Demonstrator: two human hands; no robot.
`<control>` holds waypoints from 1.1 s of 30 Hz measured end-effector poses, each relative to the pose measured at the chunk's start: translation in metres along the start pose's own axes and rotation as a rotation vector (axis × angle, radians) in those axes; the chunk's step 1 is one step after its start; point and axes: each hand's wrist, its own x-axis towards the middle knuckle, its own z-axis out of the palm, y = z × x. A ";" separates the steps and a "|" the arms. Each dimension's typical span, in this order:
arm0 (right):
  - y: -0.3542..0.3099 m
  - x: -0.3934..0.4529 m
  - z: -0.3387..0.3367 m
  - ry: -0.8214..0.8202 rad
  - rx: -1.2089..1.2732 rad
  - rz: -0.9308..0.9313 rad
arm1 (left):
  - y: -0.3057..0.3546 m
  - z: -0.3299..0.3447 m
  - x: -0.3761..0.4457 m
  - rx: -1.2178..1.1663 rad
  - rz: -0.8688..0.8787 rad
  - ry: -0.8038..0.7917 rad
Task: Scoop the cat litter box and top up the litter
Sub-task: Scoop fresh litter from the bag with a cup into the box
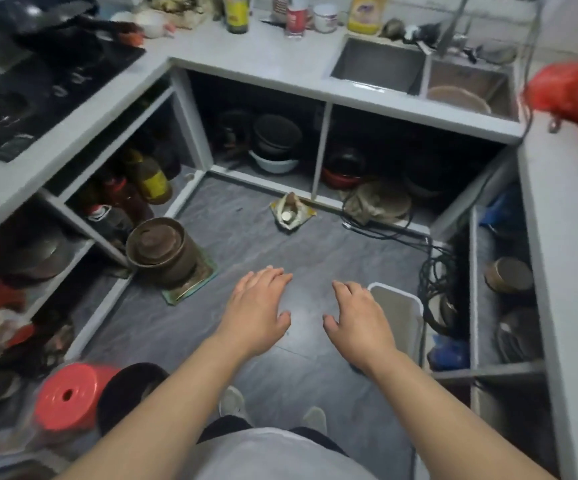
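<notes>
Both the left hand point(258, 306) and right hand point(358, 315) hover empty with fingers spread above the floor, the right beside a white rectangular bin point(401, 306), possibly the litter box: light, rigid, best gripped by its rim.

A counter point(253, 57) wraps around the floor point(263, 244) on the left, far and right sides. The hob point(38, 95) sits on its left arm, the double sink point(426, 77) in the far right corner, bottles point(236, 12) along the back. Open shelves under the counter hold pots point(275, 136) and oil bottles point(150, 176). On the floor, a stack of pans point(163, 249) stands left, a bin point(400, 317) right, a stool point(69, 396) near left. Both hands, left hand point(258, 306) and right hand point(360, 317), hover between pans and bin.
</notes>
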 end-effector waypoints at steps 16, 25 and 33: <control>0.019 0.093 -0.005 -0.015 0.055 0.131 | -0.025 0.016 0.106 -0.008 0.063 -0.135; -0.033 0.205 -0.014 -0.038 0.064 0.173 | -0.107 -0.014 0.209 -0.009 0.085 -0.200; -0.021 0.276 -0.023 -0.042 0.174 0.219 | -0.112 -0.013 0.284 -0.007 0.062 -0.199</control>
